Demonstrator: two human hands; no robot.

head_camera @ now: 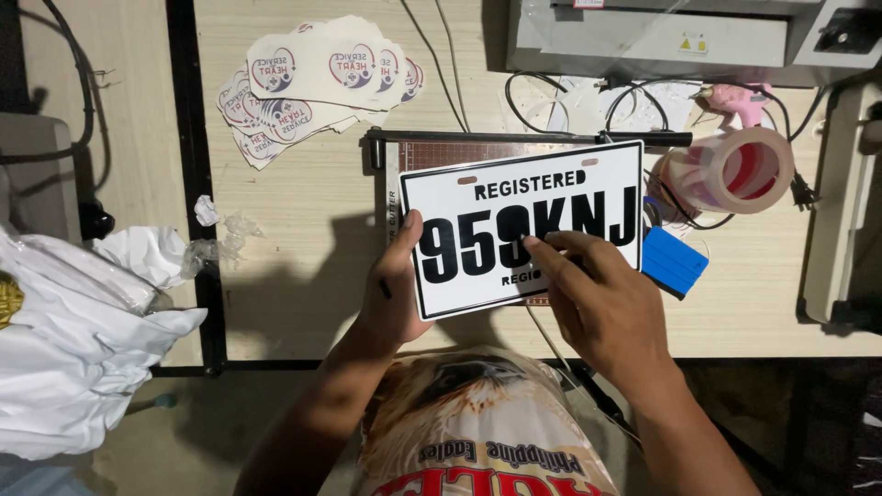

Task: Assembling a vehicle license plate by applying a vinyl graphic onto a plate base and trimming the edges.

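While my left hand (393,292) clamps the white plate's (524,225) left edge above the paper cutter (390,174), long axis running left-right, my right hand's fingertips (535,250) pinch at its middle character.

A small print and sign workshop: grey laminating machine (661,37) at the wooden table's (303,248) far edge, stacked die-cut paper stickers (317,83), black-railed paper cutter (404,165).

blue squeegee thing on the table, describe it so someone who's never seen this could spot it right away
Start at the white plate with black characters held over the paper cutter in the middle of the wooden table. Just past the plate's right edge, below the roll of clear tape, lies the blue squeegee. It is the only flat, solid blue rectangle there, tilted and partly tucked behind the plate.
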